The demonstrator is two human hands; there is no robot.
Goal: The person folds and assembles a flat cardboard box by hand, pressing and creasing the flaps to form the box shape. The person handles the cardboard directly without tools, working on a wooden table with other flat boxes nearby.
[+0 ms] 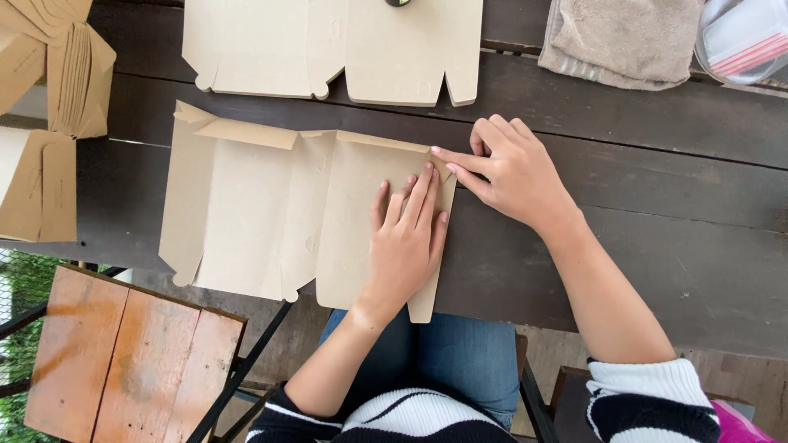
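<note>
We see flat brown cardboard box blank (263,221) lying on dark wooden table (657,197), near edge, top flaps partly folded up. Left hand (406,238) lies flat, fingers spread, pressing blank's right panel. Right hand (509,168) sits at blank's upper right corner, fingertips pinching small corner flap, remaining fingers curled; grip seems light, though we cannot tell for sure. Second blank (336,49) lies farther back, folded beige towel (624,37) at right, stacked blanks (49,107) at left, wooden chair seat (123,361) below.
</note>
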